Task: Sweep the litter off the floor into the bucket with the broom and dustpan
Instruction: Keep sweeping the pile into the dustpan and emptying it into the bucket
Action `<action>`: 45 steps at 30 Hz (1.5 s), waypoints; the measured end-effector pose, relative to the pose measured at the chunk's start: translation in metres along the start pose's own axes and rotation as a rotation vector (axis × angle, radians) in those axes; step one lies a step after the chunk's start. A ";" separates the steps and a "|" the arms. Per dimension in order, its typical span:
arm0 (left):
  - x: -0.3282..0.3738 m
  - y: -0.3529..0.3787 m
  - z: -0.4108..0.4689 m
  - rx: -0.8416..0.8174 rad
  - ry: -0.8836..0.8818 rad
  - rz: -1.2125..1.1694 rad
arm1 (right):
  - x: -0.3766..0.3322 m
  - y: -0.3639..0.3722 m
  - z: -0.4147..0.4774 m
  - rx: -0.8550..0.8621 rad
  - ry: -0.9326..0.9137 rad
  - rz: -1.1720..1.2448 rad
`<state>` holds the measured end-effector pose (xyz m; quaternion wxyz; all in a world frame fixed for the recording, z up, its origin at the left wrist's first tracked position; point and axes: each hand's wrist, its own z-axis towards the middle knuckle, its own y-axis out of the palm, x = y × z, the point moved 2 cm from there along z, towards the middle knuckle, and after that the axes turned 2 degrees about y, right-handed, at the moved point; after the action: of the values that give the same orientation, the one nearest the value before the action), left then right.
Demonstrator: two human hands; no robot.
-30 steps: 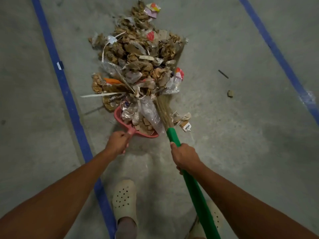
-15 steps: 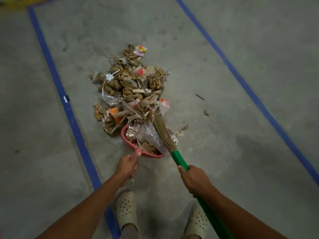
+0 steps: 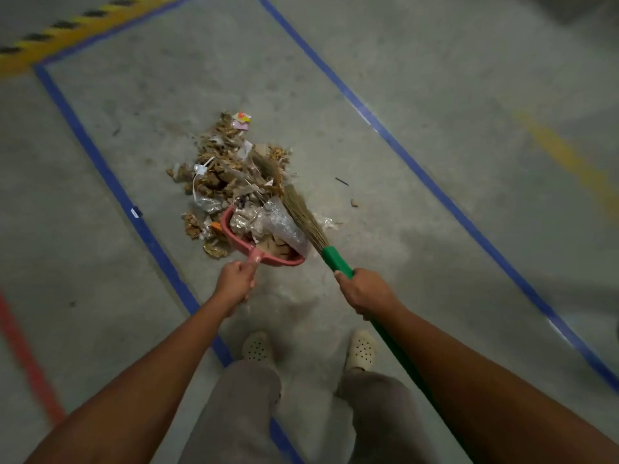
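the left hand [image 3: 234, 283] grips the dustpan [image 3: 231, 234] by its short handle, fingers curled round it. the pan's open mouth faces the litter [image 3: 224, 169] so that swept material enters directly. the pan appears tilted with its rear edge low, which would retain the plastic film and cardboard scraps already in it. the right hand [image 3: 365, 291] is clamped on the broom [image 3: 303, 214] low on the green handle, near the bristles; this short grip suits small, controlled pulling strokes. the bristles lie along the right side of the pan and reach into the pile, placed to draw litter toward the mouth. the hands are apart, one tool each. most of the litter lies on the floor [image 3: 167, 112] beyond the pan, inside the blue tape [image 3: 111, 182]; two small bits lie apart to the right. the bucket is not in view. judgement: collection is at an early stage.
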<state>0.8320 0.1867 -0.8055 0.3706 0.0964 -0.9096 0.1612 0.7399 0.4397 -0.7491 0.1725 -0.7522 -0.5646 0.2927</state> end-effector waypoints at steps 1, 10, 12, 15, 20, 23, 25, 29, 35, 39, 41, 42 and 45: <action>0.007 -0.004 -0.012 -0.001 0.008 0.000 | -0.002 -0.007 -0.014 0.009 -0.007 -0.003; 0.068 -0.038 -0.120 -0.015 0.067 -0.079 | -0.011 -0.026 -0.131 0.129 -0.031 0.020; 0.077 -0.048 -0.136 -0.016 0.072 -0.085 | -0.015 -0.027 -0.150 0.156 -0.032 0.031; 0.091 -0.065 -0.153 -0.007 0.097 -0.086 | -0.023 -0.029 -0.170 0.201 -0.054 0.043; 0.109 -0.088 -0.168 0.010 0.149 -0.074 | -0.038 -0.032 -0.189 0.247 -0.099 0.048; 0.116 -0.097 -0.174 0.024 0.170 -0.076 | -0.043 -0.035 -0.194 0.248 -0.119 0.049; 0.120 -0.099 -0.180 0.039 0.182 -0.092 | -0.046 -0.040 -0.197 0.256 -0.139 0.047; 0.125 -0.096 -0.192 0.091 0.201 -0.126 | -0.050 -0.051 -0.197 0.278 -0.160 0.028; 0.132 -0.077 -0.226 0.197 0.255 -0.177 | -0.039 -0.076 -0.199 0.269 -0.272 -0.022; 0.131 -0.054 -0.253 0.267 0.252 -0.266 | -0.025 -0.097 -0.199 0.275 -0.366 -0.095; 0.128 -0.042 -0.267 0.325 0.248 -0.312 | -0.019 -0.107 -0.199 0.276 -0.418 -0.127; 0.127 -0.037 -0.273 0.350 0.247 -0.327 | -0.017 -0.111 -0.200 0.277 -0.444 -0.142; 0.122 -0.023 -0.291 0.423 0.256 -0.349 | -0.012 -0.121 -0.203 0.273 -0.520 -0.204</action>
<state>0.9399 0.2644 -0.5185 0.4759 0.3050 -0.7715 0.2920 0.7764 0.4796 -0.5188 0.1500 -0.5613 -0.6181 0.5296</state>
